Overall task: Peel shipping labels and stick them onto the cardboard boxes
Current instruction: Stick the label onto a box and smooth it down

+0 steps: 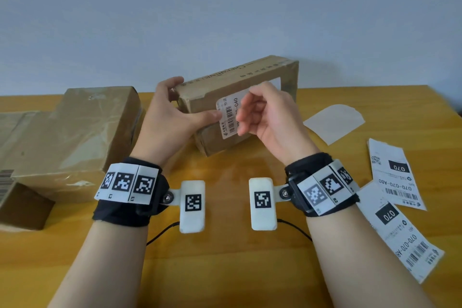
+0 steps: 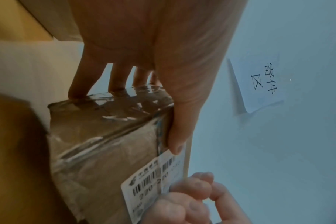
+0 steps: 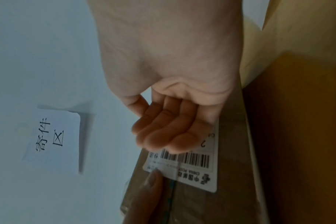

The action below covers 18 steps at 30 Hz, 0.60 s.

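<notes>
A person's left hand grips a taped cardboard box tilted up on one edge on the tabletop, fingers curled over its far end and the thumb pressing the near corner of a shipping label that wraps around the box's edge. The right hand hovers just in front of the label with its fingers loosely curled; the wrist views show the fingertips at the paper's face, but whether they press it or merely brush it cannot be told, and the hand holds nothing.

The risks look plain. The label bends over a corner, so a hurried stroke could trap a crease or bubble across the barcode, and glossy tape on the box may keep the adhesive from biting. The box stands on one edge; a hard push from the right hand could tip or slide it if the left hand slackens.

The box is sealed, its contents unseen. A larger box lies at left, also closed. Two unpeeled labels and a spent backing sheet rest on the tabletop at right.
</notes>
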Tool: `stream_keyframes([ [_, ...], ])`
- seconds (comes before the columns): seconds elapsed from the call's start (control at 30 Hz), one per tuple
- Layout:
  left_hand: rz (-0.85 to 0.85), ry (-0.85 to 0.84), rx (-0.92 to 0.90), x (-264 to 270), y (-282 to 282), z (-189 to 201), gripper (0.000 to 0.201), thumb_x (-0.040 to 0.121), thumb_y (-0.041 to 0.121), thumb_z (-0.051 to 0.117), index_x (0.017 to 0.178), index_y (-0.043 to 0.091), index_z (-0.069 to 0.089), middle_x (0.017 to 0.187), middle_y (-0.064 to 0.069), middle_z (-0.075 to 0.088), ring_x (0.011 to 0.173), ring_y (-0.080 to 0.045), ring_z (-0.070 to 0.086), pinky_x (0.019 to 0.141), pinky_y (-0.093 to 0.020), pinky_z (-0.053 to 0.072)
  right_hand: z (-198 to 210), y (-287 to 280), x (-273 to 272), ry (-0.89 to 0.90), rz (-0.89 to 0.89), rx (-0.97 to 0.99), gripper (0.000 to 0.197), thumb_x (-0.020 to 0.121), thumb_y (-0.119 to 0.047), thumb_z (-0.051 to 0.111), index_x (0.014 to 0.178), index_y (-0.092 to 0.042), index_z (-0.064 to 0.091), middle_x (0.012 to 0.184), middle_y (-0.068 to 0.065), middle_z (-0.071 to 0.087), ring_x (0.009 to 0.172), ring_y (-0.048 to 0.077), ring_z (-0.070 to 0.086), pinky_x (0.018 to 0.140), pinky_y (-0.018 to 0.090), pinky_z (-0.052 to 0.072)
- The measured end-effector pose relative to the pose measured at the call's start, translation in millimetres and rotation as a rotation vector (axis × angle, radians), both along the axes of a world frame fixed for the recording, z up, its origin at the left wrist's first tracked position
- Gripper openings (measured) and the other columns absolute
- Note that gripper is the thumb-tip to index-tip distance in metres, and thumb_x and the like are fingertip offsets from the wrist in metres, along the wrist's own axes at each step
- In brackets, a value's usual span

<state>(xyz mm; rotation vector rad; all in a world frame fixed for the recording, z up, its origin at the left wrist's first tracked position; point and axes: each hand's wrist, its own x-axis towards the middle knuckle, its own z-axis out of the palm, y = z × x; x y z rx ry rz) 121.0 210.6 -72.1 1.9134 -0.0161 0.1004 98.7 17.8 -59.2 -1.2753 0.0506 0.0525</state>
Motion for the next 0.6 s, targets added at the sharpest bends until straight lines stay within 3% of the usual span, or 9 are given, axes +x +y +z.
stream_keyframes([
  [0.07,0.014,-0.001,-0.058,-1.4,1.9,5.3,0.105,0.063,0.038,0.099,0.152,0.027,0.044,0.130,0.014,0.057,0.106,-0.012,0.072,0.090,-0.038,0.063,6.4,3.1,2.7,-0.064,0.039,0.036,0.043,0.103,-0.012,0.047,0.065,-0.008,0.067,0.061,0.016,0.064,0.049,0.028,0.054,0.053,0.035,0.048],
  [0.13,0.027,-0.013,-0.130,-4.6,1.7,12.3,0.106,0.060,0.037,0.099,0.150,0.023,0.046,0.134,0.011,0.060,0.102,-0.009,0.075,0.088,-0.041,0.065,10.4,4.3,2.9,-0.118,0.038,0.078,0.047,0.103,-0.011,0.044,0.061,-0.010,0.066,0.058,0.014,0.063,0.045,0.026,0.052,0.050,0.032,0.045],
  [0.2,0.025,-0.062,-0.151,-8.2,-0.7,18.5,0.100,0.059,0.032,0.098,0.145,0.017,0.050,0.128,0.013,0.065,0.095,0.000,0.074,0.082,-0.031,0.065,11.6,5.5,-0.1,-0.159,0.006,0.125,0.050,0.101,-0.009,0.042,0.057,-0.014,0.065,0.054,0.012,0.061,0.041,0.025,0.050,0.048,0.029,0.042],
  [0.3,0.000,-0.144,-0.123,-11.2,-4.1,21.8,0.087,0.066,0.020,0.097,0.140,0.014,0.051,0.122,0.015,0.064,0.088,0.018,0.067,0.073,-0.011,0.056,9.9,9.5,-5.5,-0.209,-0.077,0.167,0.050,0.099,-0.005,0.041,0.055,-0.014,0.062,0.052,0.010,0.060,0.039,0.023,0.049,0.044,0.027,0.042],
  [0.37,-0.006,-0.178,-0.128,-12.2,-2.7,24.1,0.088,0.064,0.024,0.097,0.139,0.014,0.052,0.124,0.012,0.065,0.092,0.017,0.067,0.076,-0.010,0.055,10.3,13.5,-7.9,-0.245,-0.102,0.186,0.045,0.097,-0.005,0.044,0.056,-0.013,0.062,0.052,0.010,0.062,0.039,0.022,0.051,0.043,0.026,0.043],
  [0.47,-0.014,-0.211,-0.114,-13.3,-0.2,26.7,0.097,0.056,0.038,0.103,0.138,0.017,0.055,0.128,0.011,0.068,0.105,0.008,0.069,0.088,-0.020,0.059,11.9,15.1,-12.3,-0.263,-0.110,0.196,0.037,0.089,-0.010,0.049,0.056,-0.014,0.064,0.053,0.011,0.063,0.039,0.021,0.053,0.043,0.026,0.043],
  [0.6,-0.032,-0.230,-0.096,-13.8,-2.2,26.2,0.099,0.052,0.052,0.094,0.137,0.019,0.056,0.126,0.011,0.070,0.111,0.003,0.069,0.095,-0.027,0.059,15.0,7.5,-15.7,-0.260,-0.169,0.171,0.047,0.096,-0.003,0.044,0.055,-0.015,0.063,0.052,0.011,0.062,0.038,0.021,0.052,0.043,0.025,0.041],
])
